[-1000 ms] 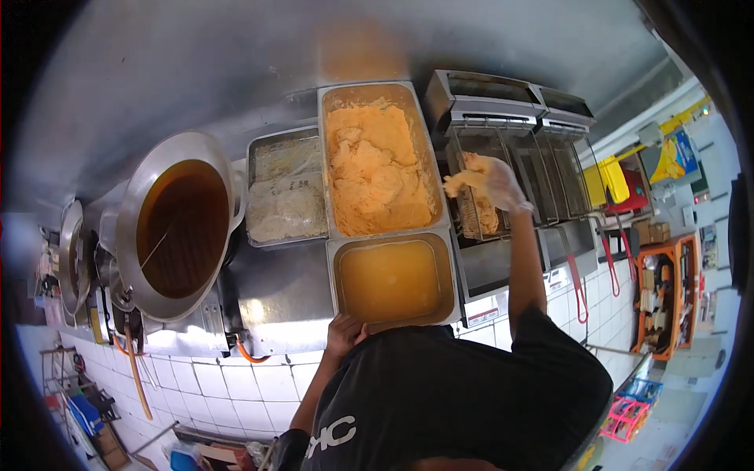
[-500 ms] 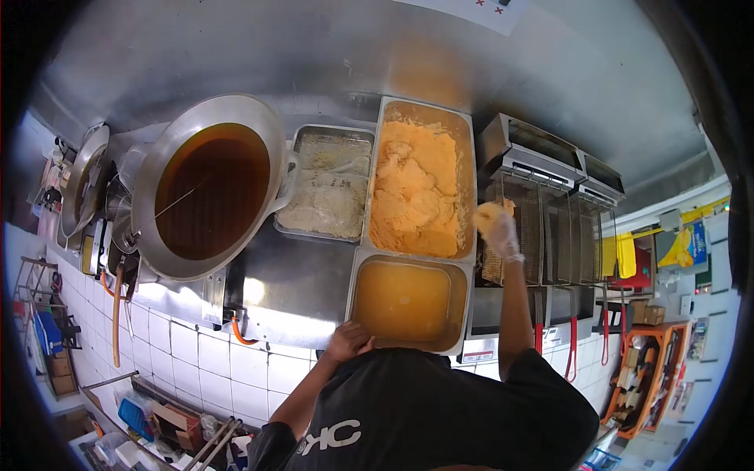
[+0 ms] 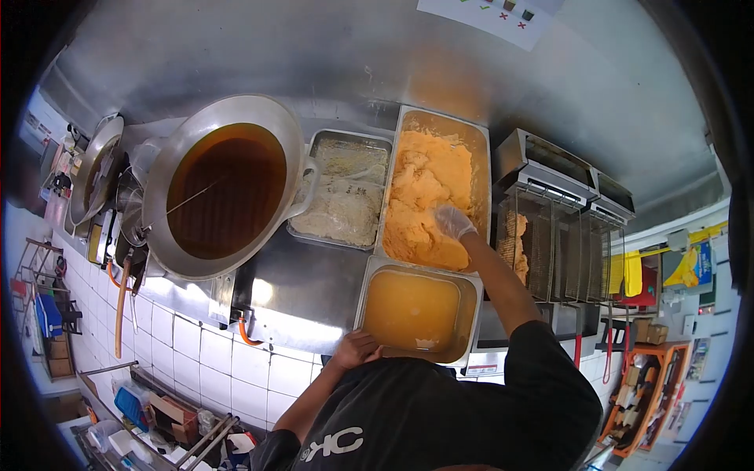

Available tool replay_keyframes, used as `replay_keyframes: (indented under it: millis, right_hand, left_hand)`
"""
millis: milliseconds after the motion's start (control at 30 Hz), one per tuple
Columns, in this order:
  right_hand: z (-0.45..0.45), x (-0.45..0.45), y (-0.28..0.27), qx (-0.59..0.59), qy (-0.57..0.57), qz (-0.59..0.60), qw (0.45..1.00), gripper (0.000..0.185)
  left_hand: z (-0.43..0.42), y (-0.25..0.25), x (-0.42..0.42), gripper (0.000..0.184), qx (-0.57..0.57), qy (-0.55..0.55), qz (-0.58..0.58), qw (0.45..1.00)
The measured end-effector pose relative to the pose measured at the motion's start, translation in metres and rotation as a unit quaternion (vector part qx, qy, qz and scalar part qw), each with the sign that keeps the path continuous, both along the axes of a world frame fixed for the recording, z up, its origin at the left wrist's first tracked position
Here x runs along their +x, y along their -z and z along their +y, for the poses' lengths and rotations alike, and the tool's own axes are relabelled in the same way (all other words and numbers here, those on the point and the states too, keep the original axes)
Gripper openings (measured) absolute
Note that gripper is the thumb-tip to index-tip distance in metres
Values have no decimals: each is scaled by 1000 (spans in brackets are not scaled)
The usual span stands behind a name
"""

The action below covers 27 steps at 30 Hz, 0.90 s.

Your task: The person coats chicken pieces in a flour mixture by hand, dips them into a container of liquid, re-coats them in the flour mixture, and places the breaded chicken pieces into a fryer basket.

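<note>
My right hand (image 3: 453, 222), in a clear plastic glove, reaches into a deep steel pan (image 3: 482, 169) of clumpy orange breading (image 3: 424, 177). Its fingers stretch out against the breading, the tips hard to make out. Bare and with curled fingers, my left hand (image 3: 357, 349) rests at the front left corner of a smaller pan (image 3: 471, 314) holding yellow-orange liquid. Orange-coated pieces (image 3: 514, 247) lie in the leftmost wire fryer basket (image 3: 537, 251), right of the breading pan. A shallower tray (image 3: 314, 145) of pale flour stands on the left.
A big wok (image 3: 271, 110) of dark oil stands at left, a thin metal rod dipping into it. More wire baskets (image 3: 589, 251) with red handles sit over the fryer at right. A steel wall (image 3: 330, 55) backs the counter.
My right hand has moved left from above the fryer basket down into the orange breading. Coated pieces now show in the basket where it was. My left hand stays at the liquid pan.
</note>
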State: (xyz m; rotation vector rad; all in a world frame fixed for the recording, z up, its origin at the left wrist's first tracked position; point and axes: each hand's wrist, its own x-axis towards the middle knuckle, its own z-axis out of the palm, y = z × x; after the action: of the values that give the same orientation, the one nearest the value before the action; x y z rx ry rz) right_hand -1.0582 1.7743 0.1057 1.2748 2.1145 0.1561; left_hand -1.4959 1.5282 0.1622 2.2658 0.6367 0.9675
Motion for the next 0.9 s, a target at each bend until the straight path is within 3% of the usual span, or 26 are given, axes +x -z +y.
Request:
replay_keyframes:
  millis: [33, 67, 200, 333, 400, 467, 500, 567, 633, 700, 767, 800, 867, 900]
  right_hand:
    - [3, 4, -1, -17, -160, -140, 977, 27]
    - [11, 5, -12, -21, -167, -149, 974, 27]
    - [25, -3, -68, -79, -57, -136, 986, 26]
    - [25, -18, -105, -128, -30, -172, 976, 27]
    - [22, 21, -31, -34, -25, -62, 997, 27]
    - [24, 32, -43, 64, -23, 41, 997, 28]
    - [30, 29, -56, -41, 107, 73, 991, 39]
    - [26, 17, -57, -150, 237, 109, 953, 54]
    - [15, 14, -52, -115, 353, 355, 858, 48]
    - [5, 22, -46, -55, 441, 569, 692, 43]
    - [-6, 21, -53, -11, 474, 660, 583, 40]
    - [-11, 15, -55, -28, 440, 675, 591, 24]
    - [-23, 6, -48, -39, 414, 687, 597, 17]
    - [-30, 2, -39, -84, 450, 807, 373, 16]
  left_hand:
    - [-2, 3, 0, 20, 7, 1, 6, 1000]
    - [0, 1, 1, 20, 6, 1, 6, 1000]
    - [1, -8, -1, 18, -12, 6, 7, 1000]
    - [1, -9, 0, 17, -14, 9, 7, 1000]
    - [-1, -7, 0, 17, -11, 7, -4, 1000]
    - [4, -4, 7, 17, -7, 5, -21, 1000]
    - [4, -3, 6, 16, -7, 2, -16, 1000]
    - [-2, -3, 1, 15, -12, 3, -5, 1000]
    - [1, -3, -1, 14, -16, 15, 21, 1000]
    - [1, -7, -2, 13, -15, 19, 33, 999]
    - [2, -9, 0, 13, -13, 25, 43, 999]
    - [3, -8, 1, 13, -7, 20, 35, 999]
    - [1, -7, 2, 13, -5, 25, 24, 999]
    - [2, -7, 2, 13, -1, 22, 19, 1000]
